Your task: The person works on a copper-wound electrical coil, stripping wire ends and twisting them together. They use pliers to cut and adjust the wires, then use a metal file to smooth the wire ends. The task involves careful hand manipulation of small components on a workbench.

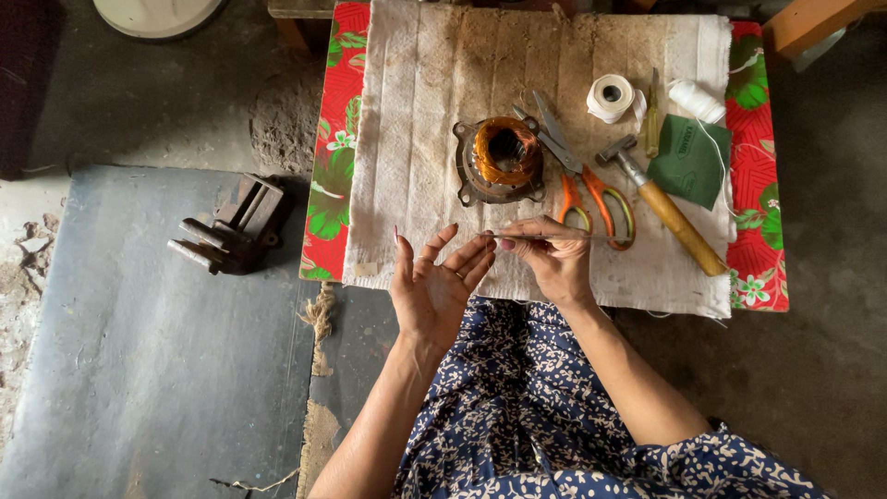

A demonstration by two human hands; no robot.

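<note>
The right hand (552, 261) is pinching a thin metal needle-like rod (545, 237) between thumb and fingertips, so its grip is clamped on it; the rod is lying level, pointing toward the left hand's fingertips and running out over the scissors' handles. The left hand (432, 294) is resting palm-up with fingers spread apart, holding nothing, its fingertips just touching the rod's near end. Both hands are hovering over the near edge of the low desk (763, 185), above a dark blue floral garment (517, 407).

A stained, ribbed white cloth (416, 139) is covering most of the desk, with a red flowered oilcloth (333, 166) showing along both side edges. The cloth's left half is lying bare, giving free room there.

Beyond the hands, a round motor stator (500, 159) is sitting on the cloth, its grey metal housing ringed with glossy copper-orange windings around a dark hollow core. Just to its right, orange-handled scissors (582, 176) are lying closed, then a wooden-handled hammer (661, 199) set at a slant, partly beside a green folded sheet (691, 162). A roll of white tape (611, 97) and a spool of white thread (695, 100) are sitting near the far edge, with a small screwdriver (652, 120) between them.

Left of the desk, on a dark smooth mat (139, 370) over rough concrete floor, a rusty iron vise (231, 229) is lying well apart from everything.
</note>
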